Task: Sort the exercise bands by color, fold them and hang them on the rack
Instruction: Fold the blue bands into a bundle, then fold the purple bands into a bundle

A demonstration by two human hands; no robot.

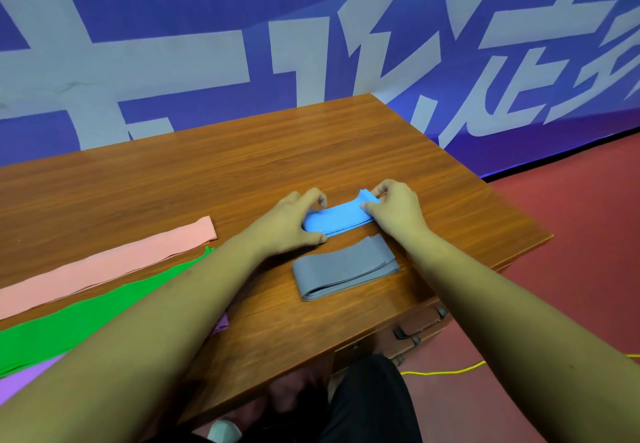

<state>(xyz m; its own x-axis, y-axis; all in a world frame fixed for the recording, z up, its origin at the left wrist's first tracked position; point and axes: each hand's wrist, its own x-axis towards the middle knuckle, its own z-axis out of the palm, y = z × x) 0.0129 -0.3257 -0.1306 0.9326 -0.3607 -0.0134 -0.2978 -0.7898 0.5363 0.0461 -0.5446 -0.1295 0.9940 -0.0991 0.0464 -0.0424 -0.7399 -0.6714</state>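
Lying nearest on my left: purple band, mostly hidden under my forearm, then green band, then pink band, all flat unfolded strips, smooth and matte. Grey band folded into flat layered stack, mid-table. Just beyond it, blue band (folded, layers showing at near edge): my left hand pinches its left end, my right hand grips its raised right end. Wood-grain table, glossy. Yellow cord on red floor. Blue-and-white banner behind.

Matt stretchy blue band on glossy wood-grain table.
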